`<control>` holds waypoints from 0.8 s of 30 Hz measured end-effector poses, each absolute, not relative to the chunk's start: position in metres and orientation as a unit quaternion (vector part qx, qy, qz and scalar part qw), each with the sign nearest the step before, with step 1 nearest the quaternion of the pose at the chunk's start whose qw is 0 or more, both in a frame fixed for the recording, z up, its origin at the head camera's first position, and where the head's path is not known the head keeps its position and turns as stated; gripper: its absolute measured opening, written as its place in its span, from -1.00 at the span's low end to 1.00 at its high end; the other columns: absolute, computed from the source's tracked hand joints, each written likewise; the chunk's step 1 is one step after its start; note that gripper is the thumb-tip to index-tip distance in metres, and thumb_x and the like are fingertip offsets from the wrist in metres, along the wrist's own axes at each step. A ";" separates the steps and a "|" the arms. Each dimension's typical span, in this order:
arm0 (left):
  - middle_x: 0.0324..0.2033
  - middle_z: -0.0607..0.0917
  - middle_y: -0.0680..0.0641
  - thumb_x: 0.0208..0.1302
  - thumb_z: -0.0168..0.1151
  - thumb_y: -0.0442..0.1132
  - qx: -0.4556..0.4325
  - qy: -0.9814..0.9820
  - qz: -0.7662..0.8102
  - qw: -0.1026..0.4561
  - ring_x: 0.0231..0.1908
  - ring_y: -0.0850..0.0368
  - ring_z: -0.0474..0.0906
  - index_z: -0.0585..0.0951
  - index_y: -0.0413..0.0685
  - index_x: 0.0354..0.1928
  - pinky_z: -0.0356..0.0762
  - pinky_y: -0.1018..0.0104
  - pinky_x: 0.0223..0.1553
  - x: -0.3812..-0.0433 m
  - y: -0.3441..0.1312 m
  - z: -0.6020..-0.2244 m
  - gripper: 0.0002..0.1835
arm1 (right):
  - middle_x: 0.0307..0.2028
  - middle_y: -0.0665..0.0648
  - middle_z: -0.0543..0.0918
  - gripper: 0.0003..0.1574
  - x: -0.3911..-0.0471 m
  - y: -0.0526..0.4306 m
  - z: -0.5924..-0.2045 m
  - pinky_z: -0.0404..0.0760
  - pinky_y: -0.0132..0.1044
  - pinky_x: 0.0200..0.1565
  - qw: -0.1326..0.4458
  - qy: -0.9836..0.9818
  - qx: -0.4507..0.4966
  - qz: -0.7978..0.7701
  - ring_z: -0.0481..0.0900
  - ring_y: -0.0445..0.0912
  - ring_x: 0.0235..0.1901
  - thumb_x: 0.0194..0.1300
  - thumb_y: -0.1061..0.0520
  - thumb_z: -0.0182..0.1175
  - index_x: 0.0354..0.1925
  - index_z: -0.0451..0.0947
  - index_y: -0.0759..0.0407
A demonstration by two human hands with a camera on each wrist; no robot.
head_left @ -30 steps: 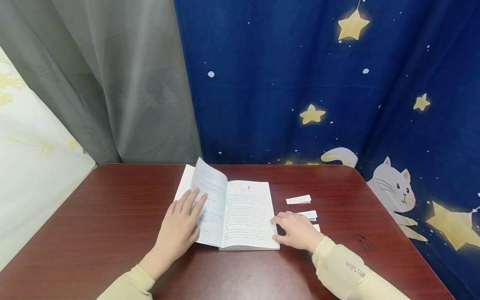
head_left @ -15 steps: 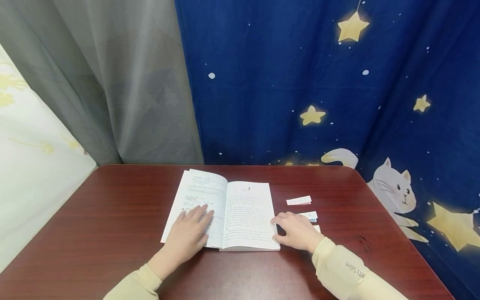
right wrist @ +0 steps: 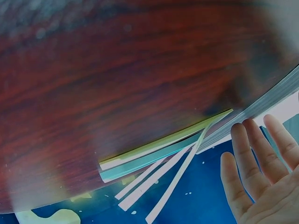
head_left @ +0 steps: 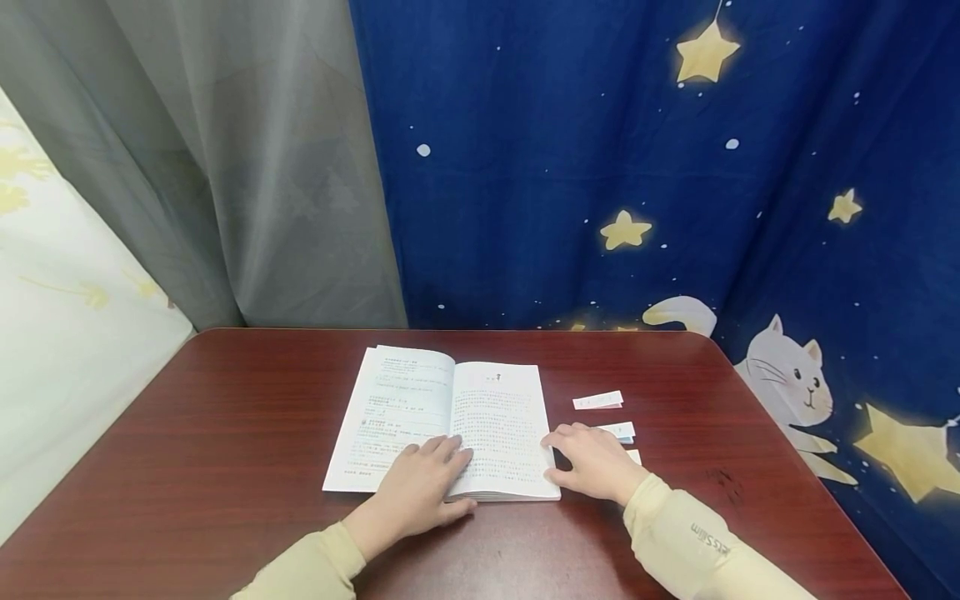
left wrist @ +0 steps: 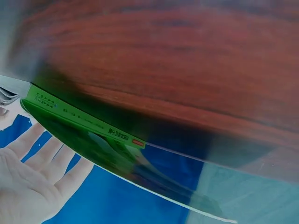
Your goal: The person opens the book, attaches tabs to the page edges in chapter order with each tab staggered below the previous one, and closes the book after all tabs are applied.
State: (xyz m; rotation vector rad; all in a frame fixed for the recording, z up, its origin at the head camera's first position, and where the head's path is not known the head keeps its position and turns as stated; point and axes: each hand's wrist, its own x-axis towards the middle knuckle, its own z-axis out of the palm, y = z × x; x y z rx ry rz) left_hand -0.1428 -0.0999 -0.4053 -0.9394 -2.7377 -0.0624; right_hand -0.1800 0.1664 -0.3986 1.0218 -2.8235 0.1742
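Note:
An open paperback book lies on the table with printed text on both pages; its left page bows slightly. My left hand rests across the lower part of the gutter, fingers extended and thumb by the bottom edge. In the left wrist view, the hand is behind the book's green spine. At the right page's outer edge is my right hand, its fingertips touching the margin. The right wrist view shows this hand's fingers loosely spread beside the page edges.
Folded paper strips lie right of the book: one with a pink underside, one with blue and a third partly behind my right hand. The dark red wooden table ends at a blue star-patterned curtain.
The raised left page has come down flat. My left hand has slid from the left page down and right to the gutter. My right hand has stayed in place.

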 end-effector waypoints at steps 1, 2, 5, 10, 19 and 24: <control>0.01 0.46 -0.15 -0.01 0.12 0.24 -0.321 -0.939 -0.020 0.121 0.00 -0.07 0.37 0.47 -0.08 0.04 0.39 0.02 -0.19 -0.143 -0.099 -0.405 -0.34 | -0.33 -0.03 0.54 -0.55 -0.180 0.166 -0.399 0.47 -0.26 -0.46 0.066 -0.937 0.339 0.058 0.48 -0.14 -0.36 -0.06 -0.08 0.25 -0.18 0.55 0.10; 0.01 0.46 -0.15 -0.02 0.12 0.25 -0.320 -0.939 -0.019 0.121 0.00 -0.06 0.37 0.47 -0.08 0.04 0.39 0.02 -0.20 -0.143 -0.098 -0.405 -0.33 | -0.33 -0.03 0.54 -0.55 -0.180 0.166 -0.399 0.47 -0.26 -0.46 0.066 -0.937 0.339 0.058 0.48 -0.14 -0.36 -0.06 -0.08 0.25 -0.18 0.55 0.09; 0.02 0.45 -0.14 -0.02 0.12 0.25 -0.318 -0.940 -0.016 0.123 0.00 -0.05 0.37 0.47 -0.07 0.05 0.41 0.04 -0.22 -0.143 -0.097 -0.406 -0.32 | -0.33 -0.03 0.54 -0.55 -0.181 0.167 -0.399 0.47 -0.27 -0.46 0.063 -0.937 0.338 0.059 0.48 -0.14 -0.36 -0.05 -0.08 0.26 -0.18 0.55 0.09; 0.02 0.46 -0.14 -0.02 0.13 0.24 -0.318 -0.939 -0.013 0.128 -0.01 -0.05 0.38 0.47 -0.06 0.05 0.44 0.06 -0.28 -0.144 -0.094 -0.406 -0.34 | -0.34 -0.03 0.54 -0.55 -0.181 0.167 -0.399 0.47 -0.27 -0.46 0.064 -0.937 0.338 0.059 0.47 -0.14 -0.36 -0.06 -0.08 0.26 -0.18 0.55 0.09; -0.02 0.47 -0.13 -0.04 0.15 0.26 -0.319 -0.938 -0.002 0.139 -0.07 -0.03 0.42 0.47 -0.04 0.02 0.50 0.17 -0.50 -0.147 -0.087 -0.406 -0.34 | -0.32 -0.02 0.54 -0.56 -0.180 0.166 -0.398 0.48 -0.24 -0.43 0.065 -0.937 0.338 0.059 0.49 -0.13 -0.35 -0.05 -0.07 0.25 -0.18 0.55 0.10; -0.03 0.48 -0.15 -0.08 0.16 0.28 -0.318 -0.938 -0.013 0.138 -0.11 -0.04 0.44 0.49 -0.05 0.00 0.49 0.17 -0.57 -0.150 -0.087 -0.405 -0.31 | -0.32 -0.02 0.54 -0.56 -0.178 0.166 -0.397 0.49 -0.24 -0.42 0.060 -0.939 0.334 0.061 0.49 -0.13 -0.35 -0.04 -0.07 0.25 -0.18 0.55 0.10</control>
